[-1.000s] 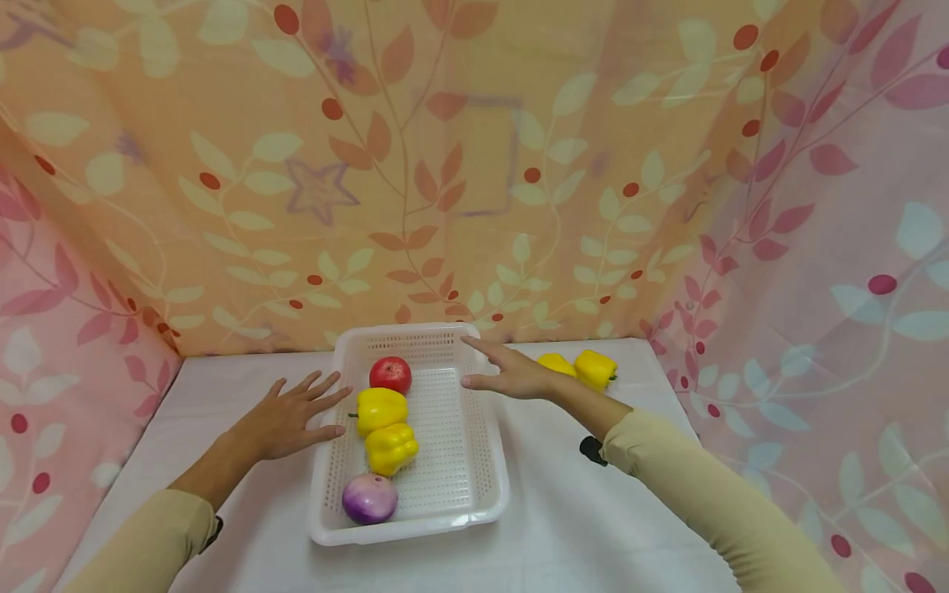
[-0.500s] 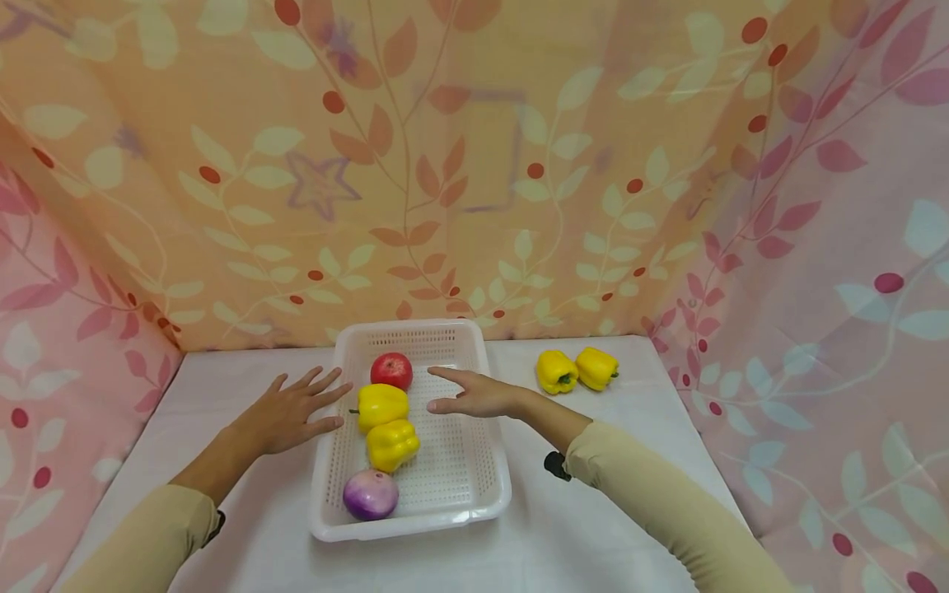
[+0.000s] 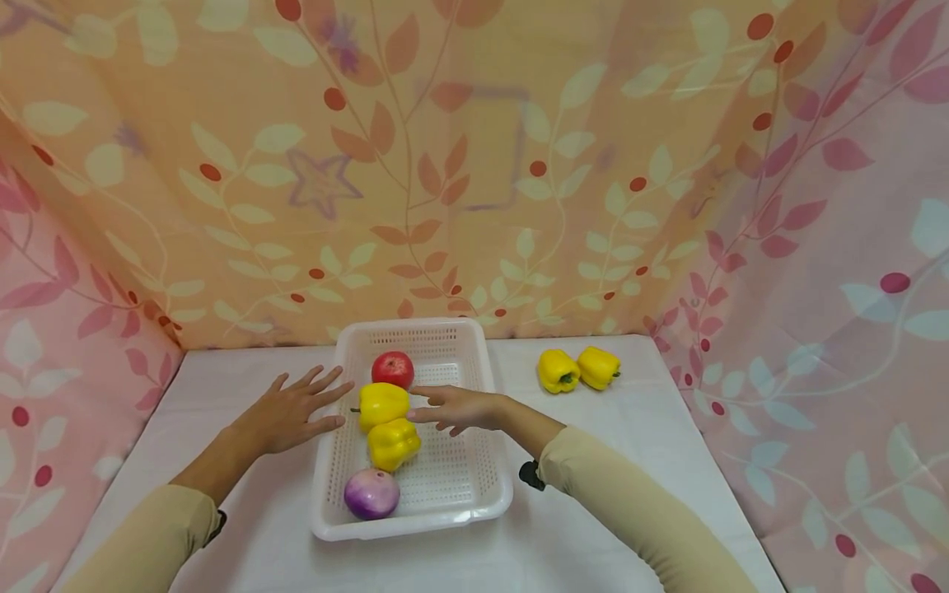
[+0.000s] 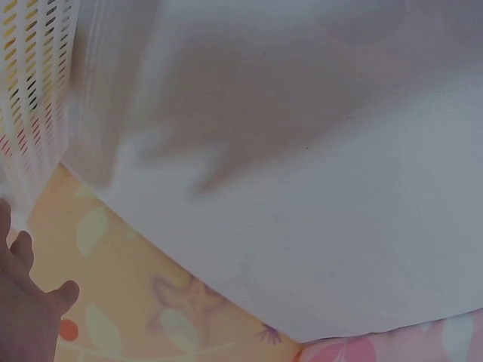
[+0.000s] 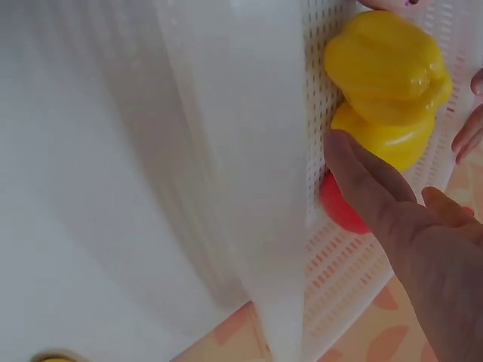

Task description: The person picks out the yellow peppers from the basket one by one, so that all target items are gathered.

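- R hand [image 3: 461, 409] over R half of basket [image 3: 412, 525], fingers fairly straight, thumb apart, nothing gripped; can't tell if touching.
- Stem-showing yellow pepper [image 3: 383, 405] in basket, just L of R fingertips; long axis approx. crosswise to basket, stem twd basket's L wall.
- L hand [image 3: 292, 416] by basket's L rim, fingers spread, holding nothing; R looks nearer.

Right wrist view: purple vegetable [image 5: 391, 4] cropped above; fingers [image 5: 366, 181] partly hide red fruit [image 5: 343, 209].
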Available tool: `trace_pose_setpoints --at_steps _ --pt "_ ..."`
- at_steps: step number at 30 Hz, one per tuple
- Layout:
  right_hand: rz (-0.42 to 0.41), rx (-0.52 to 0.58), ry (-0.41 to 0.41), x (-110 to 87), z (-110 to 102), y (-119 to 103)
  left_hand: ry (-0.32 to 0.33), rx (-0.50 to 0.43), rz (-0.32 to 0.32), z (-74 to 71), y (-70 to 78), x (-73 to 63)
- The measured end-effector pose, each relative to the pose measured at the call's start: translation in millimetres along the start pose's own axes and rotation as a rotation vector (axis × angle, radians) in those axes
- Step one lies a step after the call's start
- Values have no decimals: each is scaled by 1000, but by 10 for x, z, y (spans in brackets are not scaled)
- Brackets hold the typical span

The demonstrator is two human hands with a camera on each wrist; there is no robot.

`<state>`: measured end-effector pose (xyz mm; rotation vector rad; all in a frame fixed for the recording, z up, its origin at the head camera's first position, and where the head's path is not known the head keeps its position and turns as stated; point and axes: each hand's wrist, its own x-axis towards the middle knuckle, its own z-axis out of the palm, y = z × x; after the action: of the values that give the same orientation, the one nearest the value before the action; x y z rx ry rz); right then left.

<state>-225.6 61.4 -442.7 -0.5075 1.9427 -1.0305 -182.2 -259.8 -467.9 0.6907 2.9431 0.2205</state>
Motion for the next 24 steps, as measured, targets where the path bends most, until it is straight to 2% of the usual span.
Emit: trace_pose_setpoints --at_steps 5,12,24 --pt "27 39 -49 86 85 -5 -1 1 0 3 -4 3" --pt "74 39 -45 180 189 -29 1 -12 -2 16 -7 5" --pt "81 -44 -61 320 252 -25 -2 -22 -7 8 -14 3"
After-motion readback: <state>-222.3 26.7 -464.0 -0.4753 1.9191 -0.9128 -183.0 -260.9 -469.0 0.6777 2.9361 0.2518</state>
